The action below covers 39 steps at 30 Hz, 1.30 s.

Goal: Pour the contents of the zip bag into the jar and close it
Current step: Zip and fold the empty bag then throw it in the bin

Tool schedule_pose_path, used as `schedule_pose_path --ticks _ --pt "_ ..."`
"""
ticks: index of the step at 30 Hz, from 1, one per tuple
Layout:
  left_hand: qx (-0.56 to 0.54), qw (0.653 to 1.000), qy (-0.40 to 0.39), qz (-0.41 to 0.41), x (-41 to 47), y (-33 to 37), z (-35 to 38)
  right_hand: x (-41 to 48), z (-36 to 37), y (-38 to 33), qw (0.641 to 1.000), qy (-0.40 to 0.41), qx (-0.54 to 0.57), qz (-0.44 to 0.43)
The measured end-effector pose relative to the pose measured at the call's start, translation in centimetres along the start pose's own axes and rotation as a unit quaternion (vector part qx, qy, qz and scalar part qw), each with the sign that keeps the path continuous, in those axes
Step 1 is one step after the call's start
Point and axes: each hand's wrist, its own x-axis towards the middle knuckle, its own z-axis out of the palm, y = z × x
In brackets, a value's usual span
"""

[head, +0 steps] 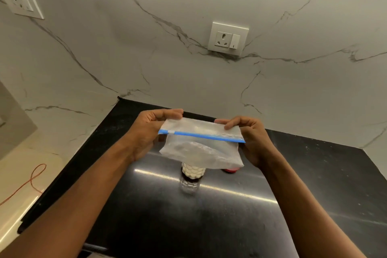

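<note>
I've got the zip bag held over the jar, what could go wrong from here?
The zip bag hides the mouth of the jar, so a pour could miss onto the black counter. The left hand and right hand both pinch the bag, so nothing steadies the narrow jar; a brush might tip it.

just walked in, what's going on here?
A person holds a zip bag in the air with both hands: the left hand pinches its left edge and the right hand its right edge. Directly below stands a glass jar with white pieces in it, on the black counter. A red object, probably the lid, lies beside the jar, so closing seems still to come.
</note>
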Motion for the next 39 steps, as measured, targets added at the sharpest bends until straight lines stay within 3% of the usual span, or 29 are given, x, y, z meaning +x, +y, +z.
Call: schedule_pose_path --ticks 2,4,6,9,14,16,18,26,32,36,39 --pt "-0.123 0.991 -0.020 -0.055 -0.3 0.1 0.3 0.1 -0.2 0.0 1.000 0.003 0.018 -0.008" --pt "-0.169 0.976 -0.079 -0.117 -0.8 0.1 0.4 0.2 -0.4 0.1 1.000 0.005 0.005 -0.015" --pt "-0.115 0.978 -0.104 -0.141 -1.0 -0.2 0.9 0.3 -0.2 0.2 0.999 0.008 -0.028 -0.023" --pt "-0.062 0.987 -0.040 -0.140 -0.9 -0.7 2.1 0.4 -0.3 0.4 0.999 0.030 -0.027 -0.013" --pt "-0.058 0.992 0.031 -0.106 -0.4 -1.2 2.4 -0.6 -0.2 1.6 0.982 -0.014 0.166 0.088" --pt "-0.042 0.994 0.034 -0.100 -0.4 -1.4 2.4 -0.9 0.2 2.2 0.987 -0.051 0.109 0.110" --pt "-0.028 0.994 0.031 -0.100 -0.5 -1.4 2.4 -0.9 0.5 2.6 0.993 -0.039 0.025 0.112" --pt "-0.010 0.990 0.032 -0.139 -0.8 -0.3 1.3 -0.9 1.2 3.1 0.999 0.005 -0.035 0.027" --pt "-0.165 0.967 0.057 -0.184 -0.9 -0.5 1.0 -0.9 2.6 2.7 0.998 0.031 -0.013 -0.043" --pt "-0.351 0.920 0.003 -0.172 -1.9 -1.1 1.5 -1.0 2.9 3.3 0.995 0.062 0.014 -0.081" --pt "-0.301 0.938 -0.006 -0.171 -2.1 -1.7 3.8 -1.4 3.1 4.6 0.986 0.052 -0.045 -0.152"
